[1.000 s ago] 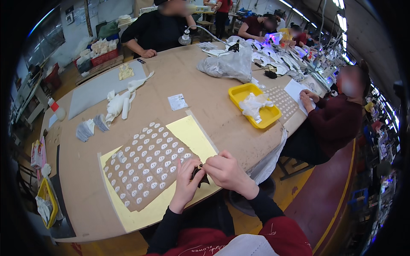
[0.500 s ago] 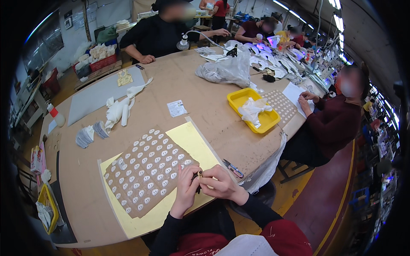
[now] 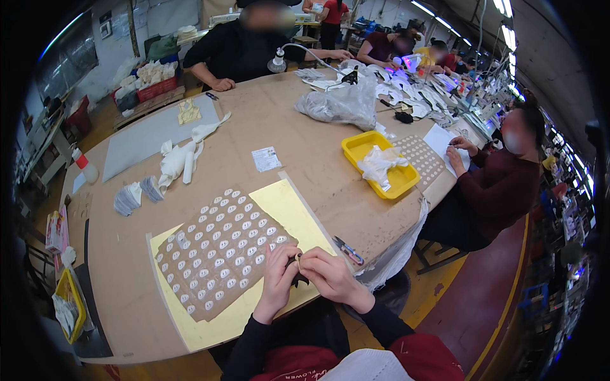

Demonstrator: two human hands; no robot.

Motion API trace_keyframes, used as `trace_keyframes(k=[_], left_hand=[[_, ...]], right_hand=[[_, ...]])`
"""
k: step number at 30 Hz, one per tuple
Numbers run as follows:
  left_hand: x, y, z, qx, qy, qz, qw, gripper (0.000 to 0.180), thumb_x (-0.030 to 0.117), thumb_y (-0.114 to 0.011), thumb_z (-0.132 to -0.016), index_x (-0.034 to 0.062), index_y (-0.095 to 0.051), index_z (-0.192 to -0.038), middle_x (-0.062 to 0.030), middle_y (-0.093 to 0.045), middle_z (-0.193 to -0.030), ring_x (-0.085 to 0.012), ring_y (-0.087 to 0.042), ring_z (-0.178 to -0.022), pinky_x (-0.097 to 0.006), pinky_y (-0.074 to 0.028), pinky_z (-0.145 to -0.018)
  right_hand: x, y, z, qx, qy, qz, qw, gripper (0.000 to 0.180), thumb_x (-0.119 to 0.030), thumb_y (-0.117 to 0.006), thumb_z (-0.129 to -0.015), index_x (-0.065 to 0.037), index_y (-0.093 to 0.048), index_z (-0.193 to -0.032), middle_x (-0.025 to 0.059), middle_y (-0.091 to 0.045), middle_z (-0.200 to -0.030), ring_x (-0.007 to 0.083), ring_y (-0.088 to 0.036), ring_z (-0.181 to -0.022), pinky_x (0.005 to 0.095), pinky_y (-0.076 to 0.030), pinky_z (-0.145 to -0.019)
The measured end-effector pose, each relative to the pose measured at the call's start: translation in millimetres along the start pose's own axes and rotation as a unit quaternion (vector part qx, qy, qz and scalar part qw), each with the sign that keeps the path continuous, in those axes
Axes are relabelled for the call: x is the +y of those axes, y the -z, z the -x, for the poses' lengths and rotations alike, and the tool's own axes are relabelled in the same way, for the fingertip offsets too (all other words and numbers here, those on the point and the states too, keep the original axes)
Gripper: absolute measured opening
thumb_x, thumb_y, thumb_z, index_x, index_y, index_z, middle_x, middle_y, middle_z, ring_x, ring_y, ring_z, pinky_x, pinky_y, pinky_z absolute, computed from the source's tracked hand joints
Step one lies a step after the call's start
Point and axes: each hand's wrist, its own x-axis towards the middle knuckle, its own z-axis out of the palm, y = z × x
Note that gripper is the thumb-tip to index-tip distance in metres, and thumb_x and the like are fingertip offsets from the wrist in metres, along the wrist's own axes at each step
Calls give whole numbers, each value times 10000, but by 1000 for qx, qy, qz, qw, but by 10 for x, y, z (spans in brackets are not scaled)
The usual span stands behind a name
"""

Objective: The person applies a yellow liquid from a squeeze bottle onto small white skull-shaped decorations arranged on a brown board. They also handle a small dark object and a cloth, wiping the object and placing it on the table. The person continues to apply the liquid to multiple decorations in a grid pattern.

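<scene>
Fingers of left hand (image 3: 277, 274) and right hand (image 3: 330, 277) pinch one small dark piece (image 3: 297, 271) together. Brown sheet of white ovals (image 3: 216, 251) lies just beside them.

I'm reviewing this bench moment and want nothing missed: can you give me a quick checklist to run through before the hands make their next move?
1. Both hands on the small dark piece: left hand and right hand pinch it together, ok.
2. Grip firm: cannot tell, fingers hide it.
3. Brown sheet of white oval pieces lying flat on the yellow board: ok.
4. Small tool with a blue tip clear of the hands: ok, but near the table edge.
5. Co-worker's hands apart: ok.
</scene>
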Motion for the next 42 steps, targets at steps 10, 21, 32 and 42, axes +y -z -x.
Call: trace_keyframes(k=[10,21,32,42], left_hand=[[-79,4,52,20,20,61,998,172,163,-470,-906,57,-570,-998,-94,-586,-1101,-244,-517,-1133,-489,-19,-1133],[12,-23,132,51,-27,-27,998,126,145,-511,-877,53,-565,-943,-78,-589,-1000,-254,-542,-1048,-545,-42,-1129],[248,-218,144,-2,-121,-228,966,163,171,-593,-857,76,-649,-977,-27,-636,-984,-220,-581,-1004,-619,-53,-1110],[286,-183,56,16,-81,-231,969,173,167,-565,-880,63,-633,-1000,-47,-635,-1016,-232,-583,-1018,-599,-36,-1119]], right_hand=[[-19,-150,-23,44,-58,-51,996,98,-43,-647,-831,-1,-631,-918,71,-599,-853,193,-627,-692,282,-487,-608],[48,-41,76,47,-451,-694,559,129,-162,-496,-969,-46,-551,-984,-30,-486,-705,43,-322,-503,196,-264,-475],[-36,465,98,-52,-459,-326,825,118,-129,-593,-922,-22,-637,-937,-53,-495,-697,0,-382,-565,180,-286,-480],[-176,286,-53,-23,-225,-35,973,134,-112,-570,-907,13,-615,-922,63,-577,-824,145,-547,-590,258,-428,-523]])
